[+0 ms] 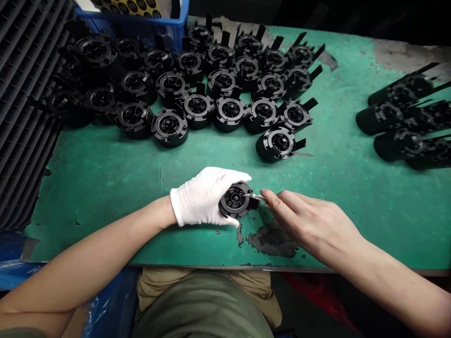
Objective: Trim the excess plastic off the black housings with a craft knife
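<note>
My left hand (204, 197), in a white cotton glove, is shut around a round black plastic housing (235, 201) with its circular face turned up. My bare right hand (310, 223) pinches small metal tweezers (257, 197) between thumb and forefinger. Their tips reach the housing's right edge, and the exact contact point is hidden. Many similar black housings (197, 105) with flat black tabs lie in loose rows on the green-topped bench (105, 173), beyond my hands.
More black housings (401, 122) lie on their sides at the right. A blue crate (141, 28) holding a sheet of round black labels (130, 5) stands at the far left, beside a black ribbed rack (24, 117). The green surface is worn and peeling near the bench's front edge (225, 266).
</note>
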